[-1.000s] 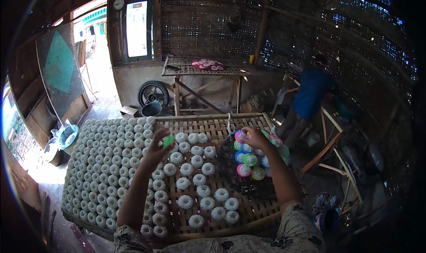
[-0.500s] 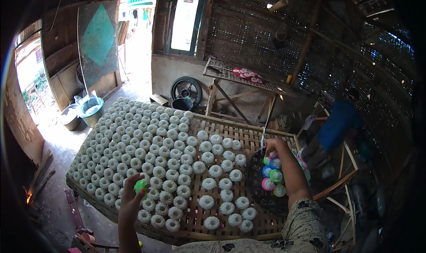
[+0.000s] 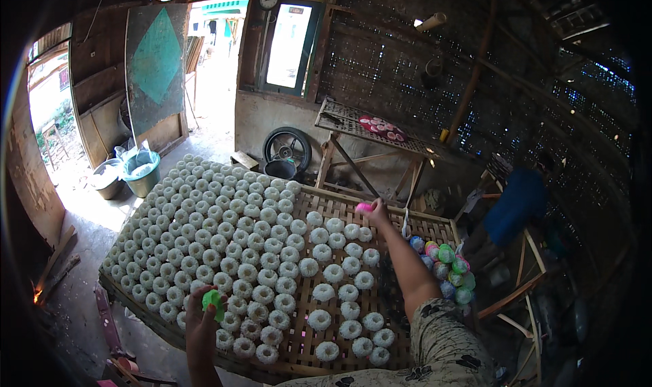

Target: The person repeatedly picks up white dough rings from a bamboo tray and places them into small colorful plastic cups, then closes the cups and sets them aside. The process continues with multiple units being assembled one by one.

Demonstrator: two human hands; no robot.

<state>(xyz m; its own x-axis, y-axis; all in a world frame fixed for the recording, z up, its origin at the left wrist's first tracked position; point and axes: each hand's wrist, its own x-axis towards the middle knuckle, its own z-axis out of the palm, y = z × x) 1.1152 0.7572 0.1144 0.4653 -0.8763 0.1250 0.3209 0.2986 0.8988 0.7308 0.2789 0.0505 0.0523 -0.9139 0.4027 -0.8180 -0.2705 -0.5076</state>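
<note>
My left hand [image 3: 199, 313] is closed around a small green plastic mould [image 3: 214, 303] above the near edge of a woven bamboo tray [image 3: 299, 339]. Stretched toward the tray's far right side, my right hand [image 3: 379, 215] grips a small pink mould [image 3: 365, 207]. Ring-shaped white cakes [image 3: 210, 258], grainy like rice, lie in close rows on the left and middle of the tray. On the right they lie further apart. Several coloured moulds [image 3: 446, 254] filled with something white are heaped beside my right forearm, which partly hides the dark round container under them.
A bamboo table [image 3: 380, 137] with pink and white pieces on a red sheet stands against the back wall. A wheel [image 3: 287, 151] leans there. Buckets [image 3: 140, 173] stand by the doorway at left. A person in blue [image 3: 519, 200] bends at the right. A small fire [image 3: 37, 294] burns at far left.
My right hand has moved from the heap of moulds leftward and away over the tray and now shows a pink mould. My left hand keeps the green mould in nearly the same place.
</note>
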